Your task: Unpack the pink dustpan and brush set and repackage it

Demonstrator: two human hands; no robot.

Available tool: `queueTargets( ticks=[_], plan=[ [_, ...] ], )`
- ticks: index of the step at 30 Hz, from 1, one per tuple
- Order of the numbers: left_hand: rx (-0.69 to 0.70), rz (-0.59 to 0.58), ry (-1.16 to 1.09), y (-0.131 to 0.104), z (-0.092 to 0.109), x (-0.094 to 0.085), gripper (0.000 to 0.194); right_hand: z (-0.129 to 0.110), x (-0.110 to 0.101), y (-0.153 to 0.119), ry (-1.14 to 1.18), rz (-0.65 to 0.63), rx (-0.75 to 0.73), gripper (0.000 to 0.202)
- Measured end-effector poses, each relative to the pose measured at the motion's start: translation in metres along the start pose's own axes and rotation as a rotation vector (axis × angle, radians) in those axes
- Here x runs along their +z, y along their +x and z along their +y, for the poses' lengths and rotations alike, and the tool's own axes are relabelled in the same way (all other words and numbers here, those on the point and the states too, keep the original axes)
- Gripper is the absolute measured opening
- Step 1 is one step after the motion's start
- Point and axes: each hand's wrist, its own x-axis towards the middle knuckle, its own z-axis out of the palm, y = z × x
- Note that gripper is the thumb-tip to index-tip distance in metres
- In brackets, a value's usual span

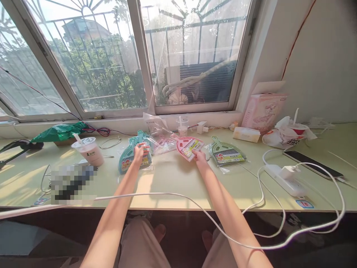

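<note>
My right hand (pixel 199 156) grips the lower right edge of a pink dustpan-and-brush set (pixel 187 146) in clear plastic, its handle pointing away to the upper left. My left hand (pixel 141 150) is over the teal dustpan-and-brush sets (pixel 128 156), fingers partly bent and apart; whether it touches their wrapping I cannot tell. The teal sets overlap on the left. Behind the pink set, another pink wrapped piece (pixel 165 144) lies on the table. A green dustpan-and-brush set (pixel 226 152) in its bag lies to the right of my right hand.
A milk tea cup (pixel 88 150) stands at left, near a green plastic bag (pixel 60 131). On the right are a power strip (pixel 283 180), a phone (pixel 312 163) and a pink box (pixel 263 111). A white cable (pixel 178 195) crosses in front, over my forearms.
</note>
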Motion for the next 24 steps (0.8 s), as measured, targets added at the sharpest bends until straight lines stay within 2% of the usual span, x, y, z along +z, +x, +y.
queueTargets(
  ticks=[4, 7, 11, 15, 20, 22, 24],
  plan=[
    [0.057, 0.13, 0.065, 0.006, -0.012, 0.014, 0.013, 0.001, 0.001, 0.001, -0.052, -0.003, 0.021, 0.026],
    [0.145, 0.187, 0.039, 0.008, -0.012, 0.016, 0.012, 0.001, 0.0, 0.003, -0.049, 0.001, 0.025, 0.026],
    [0.378, 0.279, 0.011, 0.0, 0.004, 0.011, 0.012, 0.001, -0.003, 0.006, -0.053, 0.014, 0.015, 0.026],
    [0.612, 0.233, 0.066, -0.023, 0.027, 0.018, 0.013, -0.001, -0.007, 0.01, -0.023, 0.024, -0.022, 0.025],
    [0.616, 0.065, -0.055, -0.046, 0.037, 0.048, 0.02, -0.002, -0.012, 0.016, -0.045, -0.026, -0.06, 0.025],
    [0.575, 0.06, -0.1, -0.047, 0.034, 0.056, 0.023, -0.002, -0.012, 0.016, -0.045, 0.005, -0.045, 0.024],
    [0.521, 0.092, -0.142, -0.042, 0.029, 0.057, 0.028, -0.002, -0.011, 0.016, -0.039, 0.033, -0.03, 0.024]
  ],
)
